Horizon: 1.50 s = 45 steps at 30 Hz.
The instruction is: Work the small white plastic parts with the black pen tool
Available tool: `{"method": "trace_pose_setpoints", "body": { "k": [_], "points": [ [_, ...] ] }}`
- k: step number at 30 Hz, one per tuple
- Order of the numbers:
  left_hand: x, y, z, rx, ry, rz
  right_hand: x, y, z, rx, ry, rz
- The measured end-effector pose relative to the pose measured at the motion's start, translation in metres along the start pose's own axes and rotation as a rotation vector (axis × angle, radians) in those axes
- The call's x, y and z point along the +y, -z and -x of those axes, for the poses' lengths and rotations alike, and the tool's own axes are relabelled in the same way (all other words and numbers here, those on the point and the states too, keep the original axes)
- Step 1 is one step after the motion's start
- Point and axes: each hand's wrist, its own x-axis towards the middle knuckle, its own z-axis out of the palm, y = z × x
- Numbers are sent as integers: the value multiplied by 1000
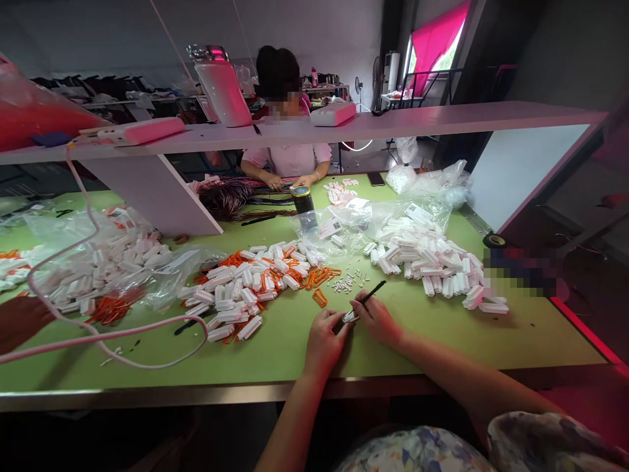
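Near the front middle of the green table, my left hand is closed on a small white piece. My right hand pinches a thin black stick tool, its lower end close to that piece. Just beyond my hands lie tiny white parts and a loose orange frame. A pile of white blocks mixed with orange frames is to the left of my hands. Another heap of white blocks lies to the right, beyond my right hand.
A shelf spans the table, bearing a bottle. Across the table sits a person. A black can stands beside plastic bags. A pale cable loops at left, near another person's hand.
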Motion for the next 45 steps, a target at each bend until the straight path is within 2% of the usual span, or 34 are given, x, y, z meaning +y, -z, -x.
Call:
{"method": "trace_pose_setpoints", "body": {
  "k": [5, 12, 15, 19, 22, 29, 37, 41, 45],
  "points": [
    [1, 1, 0, -14, 18, 11, -2, 1, 1, -34, 19, 159],
    [2, 2, -1, -8, 11, -31, -19, -4, -2, -219, 51, 443],
    [1, 2, 0, -5, 4, -29, -17, -5, -3, -189, 35, 394],
    [2, 3, 1, -15, 13, -11, -7, -2, -4, -29, -18, 122],
    [2, 2, 1, -15, 20, -8, -4, 1, -4, -6, -15, 34],
    [0, 1, 1, -15, 34, 4, -6, 0, -2, -55, 9, 96],
    [1, 1, 1, -4, 19, -7, -3, -2, -1, -45, 5, 133],
    [2, 2, 0, -10, 23, -9, -7, -2, 0, -77, 38, 253],
    [1, 1, 0, -6, 19, -30, -14, -4, 1, -173, 78, 421]
  ]
}}
